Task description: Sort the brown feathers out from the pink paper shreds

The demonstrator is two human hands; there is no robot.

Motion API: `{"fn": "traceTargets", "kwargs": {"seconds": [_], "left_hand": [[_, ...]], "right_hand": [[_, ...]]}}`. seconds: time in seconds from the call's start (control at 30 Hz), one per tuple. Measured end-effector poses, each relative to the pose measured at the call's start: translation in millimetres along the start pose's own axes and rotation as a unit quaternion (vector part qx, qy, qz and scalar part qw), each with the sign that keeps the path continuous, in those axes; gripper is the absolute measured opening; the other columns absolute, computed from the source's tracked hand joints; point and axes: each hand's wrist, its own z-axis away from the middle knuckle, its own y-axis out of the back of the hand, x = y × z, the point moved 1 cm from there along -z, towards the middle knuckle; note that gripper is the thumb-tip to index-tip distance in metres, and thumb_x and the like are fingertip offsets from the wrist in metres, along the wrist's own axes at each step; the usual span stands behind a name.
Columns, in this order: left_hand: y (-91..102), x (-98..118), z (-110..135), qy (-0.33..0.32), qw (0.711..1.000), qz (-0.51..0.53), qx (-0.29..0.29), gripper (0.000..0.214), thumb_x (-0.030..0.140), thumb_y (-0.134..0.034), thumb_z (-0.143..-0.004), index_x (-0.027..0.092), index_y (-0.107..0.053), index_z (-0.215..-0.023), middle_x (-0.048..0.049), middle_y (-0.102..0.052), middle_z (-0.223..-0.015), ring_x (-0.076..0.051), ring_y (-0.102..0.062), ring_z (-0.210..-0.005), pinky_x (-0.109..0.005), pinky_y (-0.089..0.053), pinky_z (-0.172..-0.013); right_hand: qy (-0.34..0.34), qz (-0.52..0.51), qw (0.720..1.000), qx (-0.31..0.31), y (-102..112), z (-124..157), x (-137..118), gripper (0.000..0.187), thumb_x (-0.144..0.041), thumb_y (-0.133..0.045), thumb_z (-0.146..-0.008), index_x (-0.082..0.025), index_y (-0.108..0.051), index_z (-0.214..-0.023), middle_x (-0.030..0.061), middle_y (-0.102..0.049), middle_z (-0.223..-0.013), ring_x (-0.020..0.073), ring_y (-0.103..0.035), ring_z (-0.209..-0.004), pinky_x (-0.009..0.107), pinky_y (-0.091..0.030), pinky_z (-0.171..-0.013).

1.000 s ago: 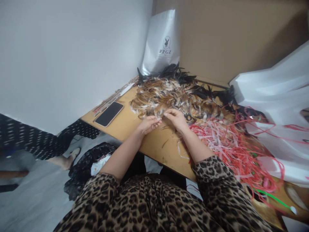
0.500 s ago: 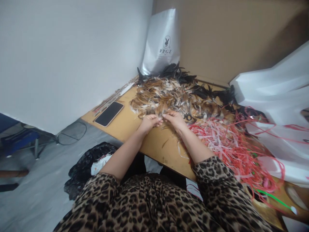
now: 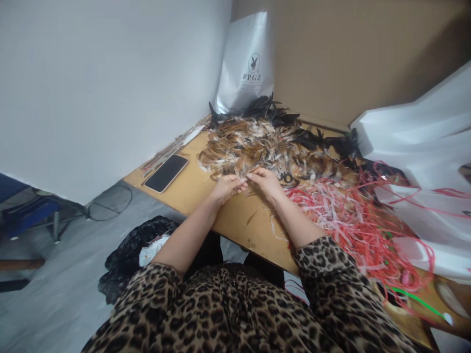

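My left hand (image 3: 228,188) and my right hand (image 3: 265,181) meet over the near edge of a feather pile, fingertips pinched close together. A small tuft of brown feathers (image 3: 243,165) rises from between them, its base at my fingers. Both hands are closed on this tuft, though the fingers partly cover it. Just beyond lies the heap of brown and white feathers (image 3: 253,136), with long black feathers (image 3: 267,109) along its back. The dark loops of a pair of scissors (image 3: 286,177) show beside my right hand.
A phone (image 3: 167,173) lies on the wooden table (image 3: 198,196) at left. Tangled red and pink ribbons (image 3: 353,220) spread at right, near white plastic sheeting (image 3: 419,132). A silver-white bag (image 3: 247,68) stands in the corner. A black plastic bag (image 3: 125,260) rests on the floor.
The tuft of brown feathers stands out more clearly above my fingertips. Both hands stay in nearly the same place.
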Motion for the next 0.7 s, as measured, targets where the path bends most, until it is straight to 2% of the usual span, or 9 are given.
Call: {"fn": "traceTargets", "kwargs": {"seconds": [0.07, 0.17, 0.3, 0.47, 0.57, 0.7], "left_hand": [[2.6, 4, -1, -0.028, 0.998, 0.028, 0.038, 0.02, 0.025, -0.071, -0.065, 0.009, -0.062, -0.074, -0.0023, -0.065, -0.066, -0.003, -0.055, -0.052, -0.013, -0.041, -0.049], [7.0, 10, -3, -0.072, 0.989, 0.08, 0.103, 0.014, 0.023, -0.067, -0.069, 0.01, -0.061, -0.073, -0.0015, -0.065, -0.068, -0.002, -0.055, -0.053, -0.011, -0.041, -0.05], [7.7, 14, -3, -0.068, 0.985, 0.081, 0.139, 0.011, 0.021, -0.065, -0.071, 0.011, -0.062, -0.075, -0.0011, -0.065, -0.07, -0.001, -0.055, -0.052, -0.011, -0.041, -0.05], [7.1, 12, -3, -0.075, 0.985, 0.075, 0.139, 0.013, 0.022, -0.066, -0.07, 0.011, -0.062, -0.075, -0.0019, -0.066, -0.07, -0.002, -0.055, -0.053, -0.012, -0.041, -0.05], [7.8, 10, -4, -0.083, 0.984, 0.088, 0.131, 0.013, 0.022, -0.066, -0.07, 0.011, -0.062, -0.075, -0.0016, -0.066, -0.07, -0.002, -0.055, -0.053, -0.012, -0.04, -0.049], [7.0, 10, -4, -0.081, 0.986, 0.089, 0.119, 0.013, 0.022, -0.066, -0.069, 0.011, -0.062, -0.075, -0.0019, -0.066, -0.069, -0.002, -0.055, -0.053, -0.013, -0.04, -0.049]], "right_hand": [[0.008, 0.026, 0.999, 0.018, 4, -2, 1, 0.026, -0.04, -0.068, -0.061, -0.017, -0.063, -0.071, -0.0016, -0.06, -0.062, 0.0089, -0.048, -0.054, 0.025, -0.04, -0.059], [0.068, 0.145, 0.987, 0.025, 13, -6, 5, 0.021, -0.036, -0.064, -0.066, -0.017, -0.065, -0.072, 0.001, -0.063, -0.068, 0.0117, -0.052, -0.06, 0.027, -0.042, -0.065], [0.176, 0.339, 0.924, -0.017, 16, -5, 8, 0.016, -0.029, -0.057, -0.074, -0.018, -0.068, -0.078, 0.0053, -0.063, -0.079, 0.0163, -0.056, -0.075, 0.03, -0.042, -0.073], [0.242, 0.477, 0.835, -0.128, 6, 6, 3, 0.024, -0.026, -0.054, -0.079, -0.023, -0.065, -0.1, 0.007, -0.061, -0.1, 0.0199, -0.053, -0.095, 0.033, -0.038, -0.083], [0.245, 0.547, 0.788, -0.137, 0, 9, 1, 0.025, -0.027, -0.051, -0.081, -0.024, -0.064, -0.103, 0.0082, -0.061, -0.103, 0.0229, -0.05, -0.101, 0.036, -0.034, -0.085], [0.206, 0.616, 0.753, -0.1, -2, 7, 0, 0.026, -0.025, -0.043, -0.084, -0.017, -0.066, -0.093, 0.0129, -0.062, -0.095, 0.0245, -0.053, -0.093, 0.037, -0.034, -0.08]]}}
